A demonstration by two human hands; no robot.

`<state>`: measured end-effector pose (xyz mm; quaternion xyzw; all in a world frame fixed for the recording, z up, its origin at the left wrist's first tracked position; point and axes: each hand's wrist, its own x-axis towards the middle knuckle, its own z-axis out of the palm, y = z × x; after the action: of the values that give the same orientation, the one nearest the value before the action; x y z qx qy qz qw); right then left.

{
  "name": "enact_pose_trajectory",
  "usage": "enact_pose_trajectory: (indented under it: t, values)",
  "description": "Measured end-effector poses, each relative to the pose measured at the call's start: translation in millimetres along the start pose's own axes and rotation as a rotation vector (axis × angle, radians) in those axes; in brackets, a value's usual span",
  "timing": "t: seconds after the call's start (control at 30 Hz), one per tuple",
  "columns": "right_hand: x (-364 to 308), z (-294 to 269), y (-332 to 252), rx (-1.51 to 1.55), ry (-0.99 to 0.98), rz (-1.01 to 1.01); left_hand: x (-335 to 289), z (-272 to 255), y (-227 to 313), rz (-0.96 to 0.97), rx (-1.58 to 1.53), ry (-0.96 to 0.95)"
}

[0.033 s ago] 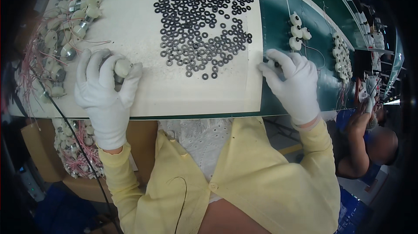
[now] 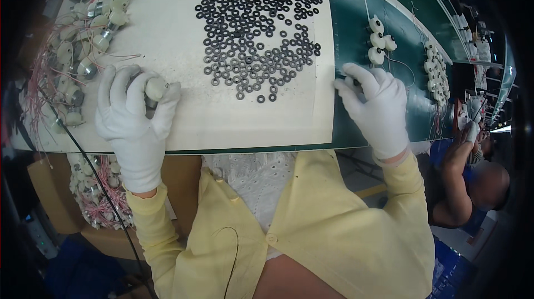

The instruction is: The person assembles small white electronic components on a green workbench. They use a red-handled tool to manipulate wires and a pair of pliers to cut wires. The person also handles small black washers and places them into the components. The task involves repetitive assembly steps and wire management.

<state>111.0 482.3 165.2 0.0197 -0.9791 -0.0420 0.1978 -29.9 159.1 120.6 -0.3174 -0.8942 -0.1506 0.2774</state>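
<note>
The gloved left hand (image 2: 135,113) is clenched around a small cream-capped motor (image 2: 154,89); the right hand (image 2: 374,104) pinches a black washer (image 2: 354,81) at the white sheet's (image 2: 222,115) edge on the table (image 2: 356,32).

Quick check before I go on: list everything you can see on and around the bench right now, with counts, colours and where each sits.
Washers: too many to count, black, heaped on the white mat, upper middle.
White mat: one, covering the bench.
Loose motors: a pile, silver with cream caps and pink wires, far left of the mat.
Finished motors: several, cream-capped, on the green belt at right.
Box of motors: one, brown, below the bench at left.
Co-worker: one, lower right.
Left hand: white glove, fingers closed round a cream-capped motor.
Right hand: white glove, pinching a small dark piece at the mat's right edge.
</note>
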Motion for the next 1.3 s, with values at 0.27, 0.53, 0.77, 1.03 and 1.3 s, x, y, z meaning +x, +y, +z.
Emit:
enact_pose_trajectory:
  t: [0.27,0.53,0.77,1.03,1.3]
  values:
    - [-27,-1,42,0.018,-0.063,0.298,-4,-3,-2,-0.022,0.000,-0.021]
    - [-31,17,75,0.272,0.060,0.422,-3,-5,1,-0.011,0.026,0.001]
    - [-30,-6,67,0.347,0.103,0.379,-10,-7,-3,-0.049,-0.021,0.029]
    - [8,-2,-67,0.831,0.236,0.031,-6,-46,19,-0.089,-0.223,0.049]
    - [54,8,-127,1.151,0.239,-0.467,-13,-61,54,0.098,-0.444,-0.020]
